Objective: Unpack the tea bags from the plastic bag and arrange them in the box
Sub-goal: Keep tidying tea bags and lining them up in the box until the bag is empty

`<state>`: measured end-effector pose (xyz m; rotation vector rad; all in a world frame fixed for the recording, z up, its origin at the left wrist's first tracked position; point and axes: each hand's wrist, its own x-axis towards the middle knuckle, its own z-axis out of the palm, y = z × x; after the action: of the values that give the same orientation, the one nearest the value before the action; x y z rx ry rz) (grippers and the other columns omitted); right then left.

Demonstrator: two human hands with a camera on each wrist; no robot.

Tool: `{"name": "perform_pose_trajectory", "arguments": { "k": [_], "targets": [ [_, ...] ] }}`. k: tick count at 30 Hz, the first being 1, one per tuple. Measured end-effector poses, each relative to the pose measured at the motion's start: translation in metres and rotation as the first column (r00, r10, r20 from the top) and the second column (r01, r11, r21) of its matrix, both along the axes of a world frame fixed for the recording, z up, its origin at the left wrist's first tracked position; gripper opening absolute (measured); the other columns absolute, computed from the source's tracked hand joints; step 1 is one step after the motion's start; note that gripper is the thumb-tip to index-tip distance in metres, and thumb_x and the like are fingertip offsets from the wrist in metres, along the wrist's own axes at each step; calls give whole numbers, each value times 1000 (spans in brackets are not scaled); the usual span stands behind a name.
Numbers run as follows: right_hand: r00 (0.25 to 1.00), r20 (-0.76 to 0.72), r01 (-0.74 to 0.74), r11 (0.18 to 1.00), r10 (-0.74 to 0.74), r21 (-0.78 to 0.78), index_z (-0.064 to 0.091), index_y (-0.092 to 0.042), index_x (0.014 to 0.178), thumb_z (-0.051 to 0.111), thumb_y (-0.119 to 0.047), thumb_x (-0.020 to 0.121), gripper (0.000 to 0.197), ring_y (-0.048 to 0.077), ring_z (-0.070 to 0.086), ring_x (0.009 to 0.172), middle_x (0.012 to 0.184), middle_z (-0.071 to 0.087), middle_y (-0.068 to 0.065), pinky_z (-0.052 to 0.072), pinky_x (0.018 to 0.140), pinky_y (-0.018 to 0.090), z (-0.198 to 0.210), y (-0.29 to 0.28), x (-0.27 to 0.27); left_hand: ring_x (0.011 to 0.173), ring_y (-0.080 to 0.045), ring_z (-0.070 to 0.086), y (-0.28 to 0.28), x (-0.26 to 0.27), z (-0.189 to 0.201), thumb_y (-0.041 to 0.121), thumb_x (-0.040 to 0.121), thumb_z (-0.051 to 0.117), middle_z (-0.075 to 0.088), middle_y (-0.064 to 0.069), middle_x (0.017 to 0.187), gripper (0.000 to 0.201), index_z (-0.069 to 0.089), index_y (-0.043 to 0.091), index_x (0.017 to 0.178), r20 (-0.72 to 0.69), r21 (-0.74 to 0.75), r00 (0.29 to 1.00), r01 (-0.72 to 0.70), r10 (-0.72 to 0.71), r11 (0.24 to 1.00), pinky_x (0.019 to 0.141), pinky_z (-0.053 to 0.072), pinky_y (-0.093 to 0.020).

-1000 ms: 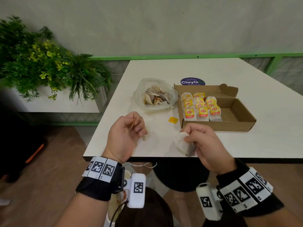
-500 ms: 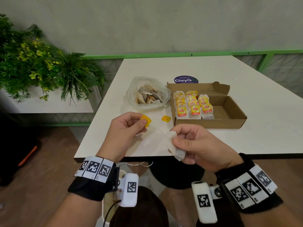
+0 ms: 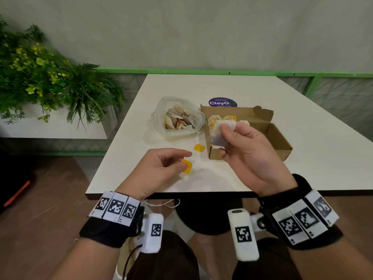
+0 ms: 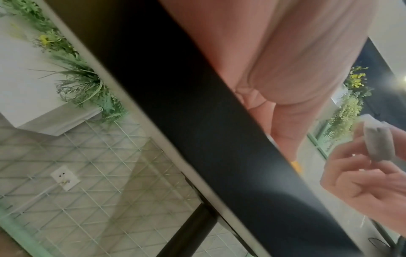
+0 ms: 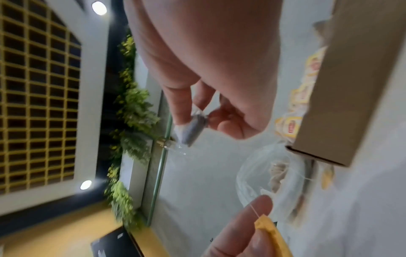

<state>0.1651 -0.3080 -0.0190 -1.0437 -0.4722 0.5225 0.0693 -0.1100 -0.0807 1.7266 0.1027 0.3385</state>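
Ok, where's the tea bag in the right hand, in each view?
Head: tea bag right of centre, in the right hand, over the box.
Left wrist: far right edge, in that hand.
Right wrist: centre, in the fingertips.
Shared landmark: yellow tag.

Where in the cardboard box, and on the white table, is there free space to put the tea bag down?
The brown cardboard box is bare in its right half; its left half is crowded with yellow-tagged tea bags. The white table is bare right of the box. Between the clear plastic bag and the box lies a loose yellow tag.
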Motion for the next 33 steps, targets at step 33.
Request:
{"name": "perform_pose_trajectory", "arguments": {
  "k": [33],
  "targets": [
    [974,-193,-95,989,115,111,66,-7,93,56,-4,94,11,14,59,68,76,58,5,52,59,23,12,54,-31,66,-23,68,-3,-2,4,-6,86,75,67,-7,77,25,71,10,105,27,-89,997,-75,78,993,74,54,-30]
  ]
}}
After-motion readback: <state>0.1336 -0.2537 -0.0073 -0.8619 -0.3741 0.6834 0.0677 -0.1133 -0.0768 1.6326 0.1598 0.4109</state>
